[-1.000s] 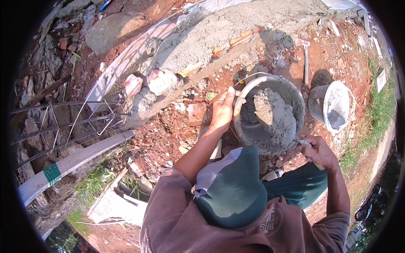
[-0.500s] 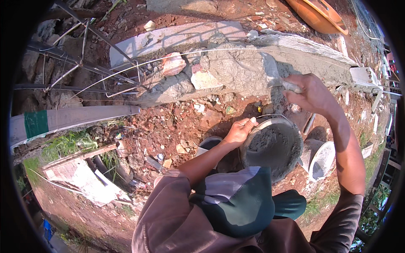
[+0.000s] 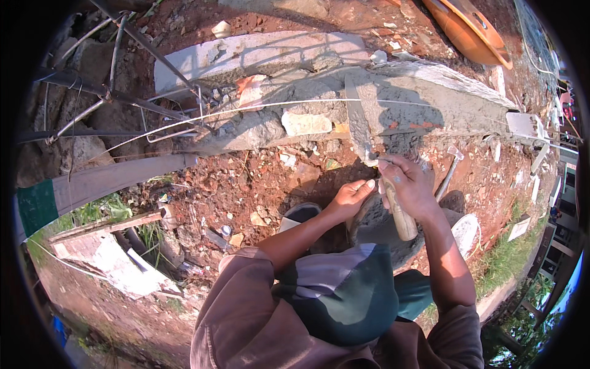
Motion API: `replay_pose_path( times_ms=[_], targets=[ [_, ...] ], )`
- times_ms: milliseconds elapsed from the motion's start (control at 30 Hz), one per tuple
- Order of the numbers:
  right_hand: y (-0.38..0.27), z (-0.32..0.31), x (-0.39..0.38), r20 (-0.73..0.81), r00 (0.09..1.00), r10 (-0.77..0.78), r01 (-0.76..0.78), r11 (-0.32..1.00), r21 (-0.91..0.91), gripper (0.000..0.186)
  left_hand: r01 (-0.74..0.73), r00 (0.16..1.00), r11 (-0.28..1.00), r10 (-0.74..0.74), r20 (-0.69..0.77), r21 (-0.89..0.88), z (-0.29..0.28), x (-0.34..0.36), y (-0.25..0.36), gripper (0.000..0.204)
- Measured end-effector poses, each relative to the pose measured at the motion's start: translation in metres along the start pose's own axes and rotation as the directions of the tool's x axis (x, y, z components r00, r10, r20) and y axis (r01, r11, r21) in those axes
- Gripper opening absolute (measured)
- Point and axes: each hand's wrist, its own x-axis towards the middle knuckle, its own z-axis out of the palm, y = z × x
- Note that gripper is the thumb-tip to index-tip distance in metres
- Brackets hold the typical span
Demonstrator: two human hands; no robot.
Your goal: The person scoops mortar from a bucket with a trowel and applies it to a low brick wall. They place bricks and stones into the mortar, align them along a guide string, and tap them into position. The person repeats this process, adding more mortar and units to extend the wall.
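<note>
My right hand (image 3: 407,184) grips the wooden handle of a trowel (image 3: 358,120). Its long grey blade points away from me and lies across the mortar-covered low wall (image 3: 458,98), under a taut string. My left hand (image 3: 353,200) is closed on the rim of a round bucket (image 3: 351,229), the thumb uppermost. Grey wet mortar (image 3: 376,226) fills much of the bucket, partly hidden by my right hand and the handle. Left of the blade, a pale stone (image 3: 306,123) and a reddish stone (image 3: 251,91) are set in the mortar.
A tied steel bar frame (image 3: 107,92) stands at the far left. On the rubble to the right lies a hammer-like tool (image 3: 450,172), close to a white-rimmed container (image 3: 465,234). An orange basin-shaped object (image 3: 470,31) sits beyond the wall. Broken boards (image 3: 117,258) lie at left.
My right hand has come from over the wall back toward the bucket and leftward, turning the trowel so its handle shows. My left hand stays on the bucket rim. The view has shifted slightly.
</note>
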Motion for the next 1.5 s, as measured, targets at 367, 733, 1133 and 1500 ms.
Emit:
replay_pose_path(
  times_ms=[367, 733, 1133, 1500],
  targets=[
    [-0.033, 0.033, 0.005, 0.164, 0.894, -0.417, 0.334, 0.376, -0.865, 0.032, -0.23, 0.971, 0.937, 0.24, -0.007, 0.264, -0.014, 0.011, -0.034, 0.024],
    [-0.011, 0.018, 0.006, 0.17, 0.952, -0.253, 0.305, 0.774, -0.556, 0.038, -0.21, 0.975, 0.941, 0.221, -0.013, 0.265, -0.005, 0.0, -0.009, 0.027],
    [-0.027, 0.046, 0.009, 0.181, 0.897, -0.403, 0.408, 0.597, -0.691, 0.031, -0.285, 0.942, 0.922, 0.32, -0.098, 0.263, -0.009, 0.006, -0.033, 0.025],
    [-0.044, -0.038, 0.008, -0.062, 0.986, -0.154, 0.11, 0.885, -0.451, 0.039, -0.013, 0.993, 0.98, 0.035, -0.112, 0.196, -0.007, 0.001, -0.011, 0.04]
  ],
)
